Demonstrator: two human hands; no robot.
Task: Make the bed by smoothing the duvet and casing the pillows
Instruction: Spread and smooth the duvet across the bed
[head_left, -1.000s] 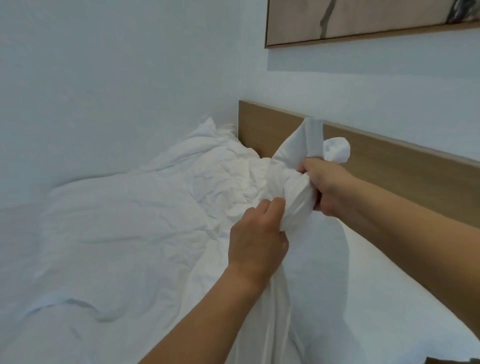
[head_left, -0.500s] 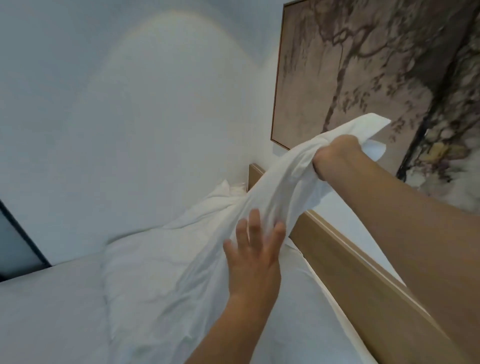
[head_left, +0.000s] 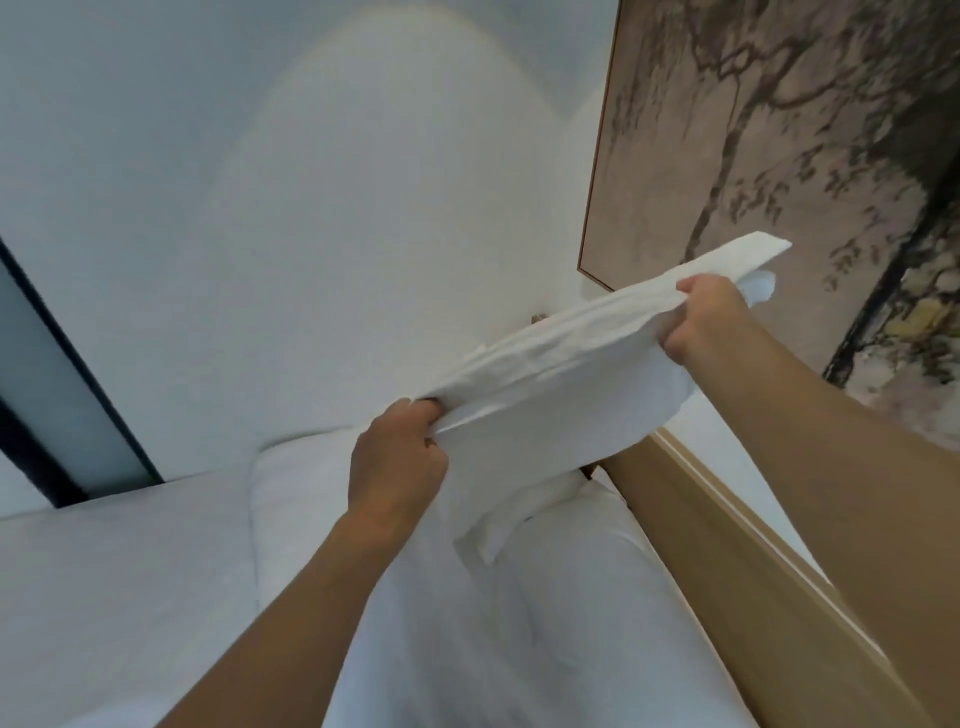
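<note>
The bed (head_left: 130, 597) fills the lower part of the view, its white surface bare and open on the side away from the headboard (head_left: 727, 561). The headboard, a wooden strip, runs along the bed's right edge and closes that side off. Above the headboard hangs a large picture (head_left: 779, 130) of a tree, its thin frame edge just beyond the raised cloth. A white wall (head_left: 337, 208) rises behind the far end of the bed, and a dark-framed panel (head_left: 57, 374) stands at the wall's left end, well apart from the headboard.

On the bed beside the headboard lies the white duvet (head_left: 467, 649), rumpled along its length. A pillowcase (head_left: 545, 405) is held up in the air over the duvet, stretched between both hands; its lower corner hangs down near the headboard's far end, apart from the duvet as far as can be seen.

The right hand (head_left: 711, 317) is in a closed fist grip on the pillowcase's upper end, in front of the picture above the headboard, with a loose flap sticking out past the knuckles. The left hand (head_left: 397, 457) is closed in a pinching grip on the pillowcase's lower edge, out over the duvet, away from the headboard.
</note>
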